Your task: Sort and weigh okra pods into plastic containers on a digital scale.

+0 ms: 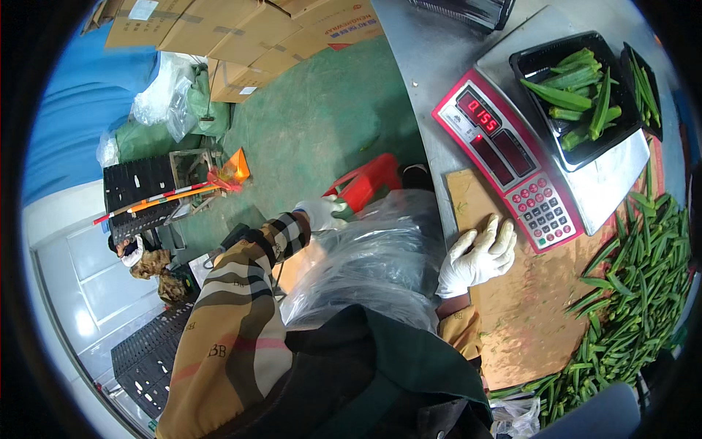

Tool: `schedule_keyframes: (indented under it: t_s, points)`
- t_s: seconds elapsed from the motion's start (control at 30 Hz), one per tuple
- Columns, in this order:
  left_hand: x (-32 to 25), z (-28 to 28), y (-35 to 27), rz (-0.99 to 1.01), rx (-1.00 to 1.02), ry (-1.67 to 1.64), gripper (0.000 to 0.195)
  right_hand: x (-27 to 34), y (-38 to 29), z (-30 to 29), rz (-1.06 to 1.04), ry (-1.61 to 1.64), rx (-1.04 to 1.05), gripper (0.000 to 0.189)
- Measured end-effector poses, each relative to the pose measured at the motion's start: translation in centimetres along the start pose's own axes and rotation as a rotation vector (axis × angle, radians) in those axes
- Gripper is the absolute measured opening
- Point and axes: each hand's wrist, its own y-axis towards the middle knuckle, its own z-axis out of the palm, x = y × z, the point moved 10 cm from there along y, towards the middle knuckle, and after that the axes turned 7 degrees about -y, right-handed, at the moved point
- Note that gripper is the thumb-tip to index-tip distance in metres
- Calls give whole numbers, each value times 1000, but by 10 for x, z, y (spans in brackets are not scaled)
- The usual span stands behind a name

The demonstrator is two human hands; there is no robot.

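Observation:
My left hand (323,213), in a white glove, is beside a red plastic stool (370,181). Something dark green shows at its fingertips; whether they grip it is unclear. My right hand (480,255), also white-gloved, rests with fingers spread over a cardboard sheet (526,324), by the keypad of a red digital scale (507,164). Nothing shows in its grasp. On the scale's metal plate (614,175) sits a black plastic tray (576,156) holding several okra pods (573,77). A second black tray (655,130) of okra stands tilted beside it. Loose okra (636,296) lies heaped at the right.
Clear plastic film (367,263) covers my lap. Empty black trays (466,11) are at the table's far end. Cardboard boxes (241,33), green sacks (148,140), black crates (142,186) and an orange dustpan (236,167) stand across the green floor. Another person (131,252) is at far left.

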Motion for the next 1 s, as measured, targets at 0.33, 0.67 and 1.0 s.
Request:
schedule_keyframes:
  t_s: [0.33,0.67,1.0]
  points:
    - [81,-51,-2,-372,-267,333,45,8,3,0,-61,-14,-37,45]
    - [-53,101,1,184,-442,184,42,14,-2,-6,-117,-32,-120,43]
    - [-41,53,82,116,-565,-593,36,14,-8,-5,-251,51,-144,37]
